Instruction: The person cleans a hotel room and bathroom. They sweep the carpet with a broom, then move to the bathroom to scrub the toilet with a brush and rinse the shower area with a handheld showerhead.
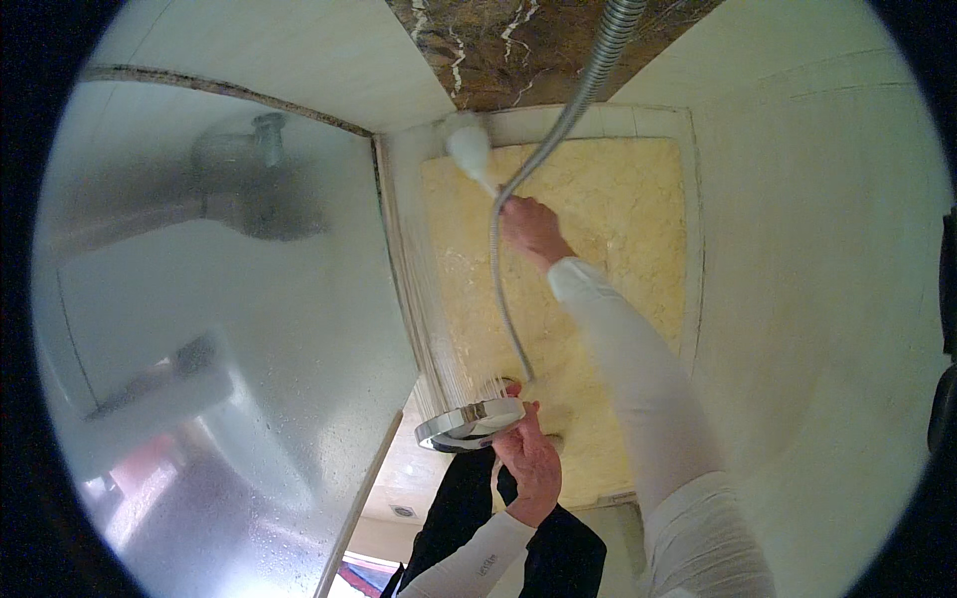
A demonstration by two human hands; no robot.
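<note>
My left hand (532, 465) grips a round chrome hand shower head (471, 426) low in the view. Thin jets of water (419, 321) stream from it towards the far left corner of the shower floor. A flexible metal hose (495, 247) hangs from the top and runs down to near that hand. Further up, my right hand (532, 230) is closed around the thin handle of a white brush (471, 153). The brush head is at the far left corner, by the floor's raised border; its bristles are blurred. Part of the hose passes in front of the handle.
Yellow stone-patterned flooring (583, 314) lies wet below me. A wet glass panel (299, 314) stands at left, with dark staining along its top seam (224, 93). Pale wall panels (807, 261) rise at right, and a brown marbled panel (508, 52) at the far end. Outside is a floor drain (403, 511).
</note>
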